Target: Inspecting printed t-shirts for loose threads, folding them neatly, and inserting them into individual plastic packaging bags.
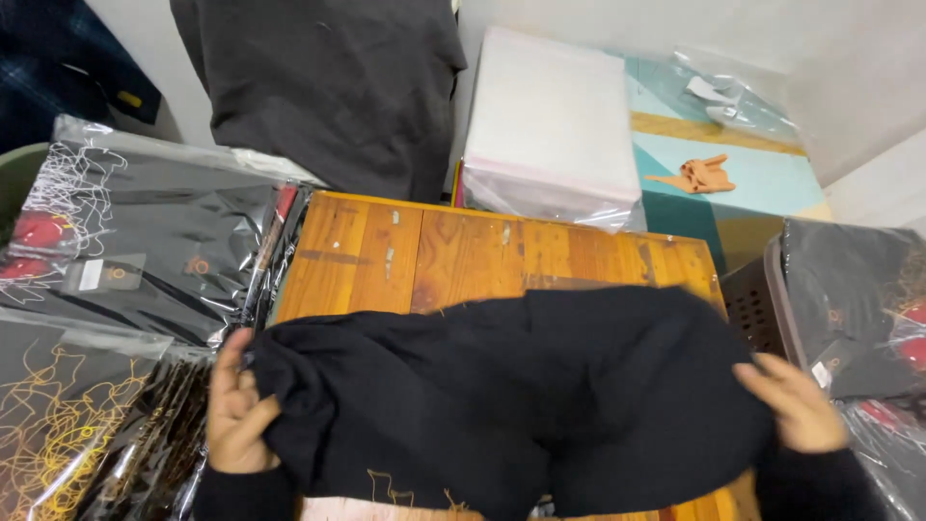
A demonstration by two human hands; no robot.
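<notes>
Crosswise, black garment [502, 405] spread over wooden surface [463, 256], long axis left to right. Left hand [236, 410] closed on left edge, grip pinched; right hand [796, 400] laid on right end, grip seemingly closed, fingers partly hidden. Ends equally near.

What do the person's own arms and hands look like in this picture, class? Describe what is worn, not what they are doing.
Both hands, the left hand and the right hand, are bare: no gloves, and no rings or watch that I can make out. Each wrist ends in a long black sleeve, plain fabric with no visible markings.
</notes>
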